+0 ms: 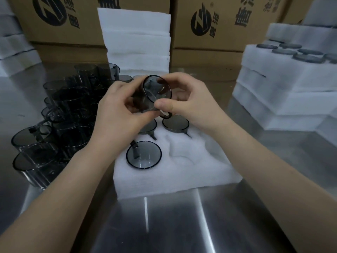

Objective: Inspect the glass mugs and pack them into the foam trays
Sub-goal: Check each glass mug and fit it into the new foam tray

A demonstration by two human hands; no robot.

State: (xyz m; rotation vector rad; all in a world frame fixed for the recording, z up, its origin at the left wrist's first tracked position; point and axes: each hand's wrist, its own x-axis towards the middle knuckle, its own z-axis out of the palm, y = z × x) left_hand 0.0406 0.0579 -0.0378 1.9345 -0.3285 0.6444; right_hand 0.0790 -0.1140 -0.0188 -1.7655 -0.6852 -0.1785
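Note:
A smoky grey glass mug [156,92] is held tilted above the table, its mouth turned towards me. My left hand [118,110] grips its body from the left. My right hand [187,101] holds it from the right, thumb pressed on the rim near the handle. Below lies a white foam tray [182,172] with round pockets. Mugs stand in its pockets: one near the front left [144,156], one further back [176,123], another partly hidden under my left hand. The front right pockets hold nothing.
A cluster of loose grey mugs [60,117] stands on the steel table [164,225] at the left. Stacked foam trays filled with mugs [291,77] rise at the right. A pile of foam sheets [136,42] and cardboard boxes [218,22] stand behind.

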